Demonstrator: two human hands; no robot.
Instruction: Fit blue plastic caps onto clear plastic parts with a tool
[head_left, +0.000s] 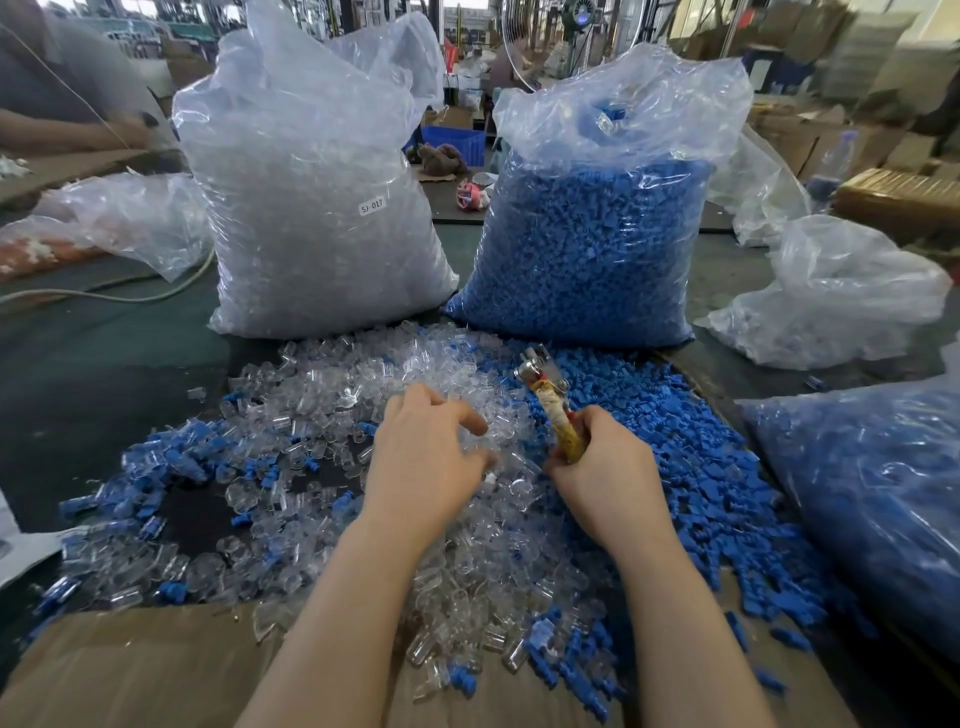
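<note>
The left hand (423, 457) reaches with loose fingers into the clear parts (332, 405). They look tiny, light, hard and slippery; pinch one by its sides. The right hand (605, 467) grips the tool (553, 405).

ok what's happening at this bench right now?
A person is assembling caps by hand. The right hand grips a metal-headed tool, head up. The left hand reaches into the loose clear parts, fingers curled over them. Loose blue caps lie to the right, full bags behind.

A white cable (130, 291) snakes across the dark table (93, 364) (another person's arm (67, 132) rests behind).
</note>
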